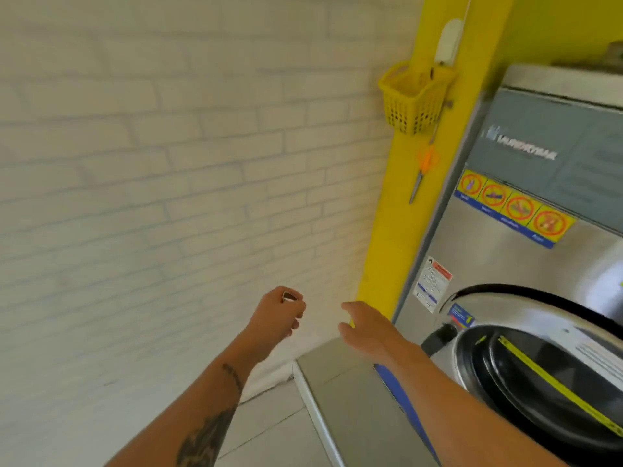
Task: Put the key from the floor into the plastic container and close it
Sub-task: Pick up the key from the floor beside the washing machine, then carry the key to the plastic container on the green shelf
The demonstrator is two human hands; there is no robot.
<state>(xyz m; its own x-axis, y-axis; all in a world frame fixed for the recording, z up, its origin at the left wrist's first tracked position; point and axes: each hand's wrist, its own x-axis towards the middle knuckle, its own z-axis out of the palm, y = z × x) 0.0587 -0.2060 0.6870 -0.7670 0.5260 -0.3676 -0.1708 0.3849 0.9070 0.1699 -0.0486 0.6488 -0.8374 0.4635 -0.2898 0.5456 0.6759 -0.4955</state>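
My left hand is raised in front of the white brick wall, fingers curled around a small metallic thing that peeks out at the top; it looks like the key, though blur hides its shape. My right hand reaches forward beside it, fingers spread and holding nothing, just left of the washing machine. A yellow plastic basket hangs high on the yellow pillar, well above both hands. No lidded container shows clearly in view.
A steel front-load washing machine fills the right side, its round door low right. Orange-handled scissors hang on the yellow pillar under the basket. A grey step and tiled floor lie below.
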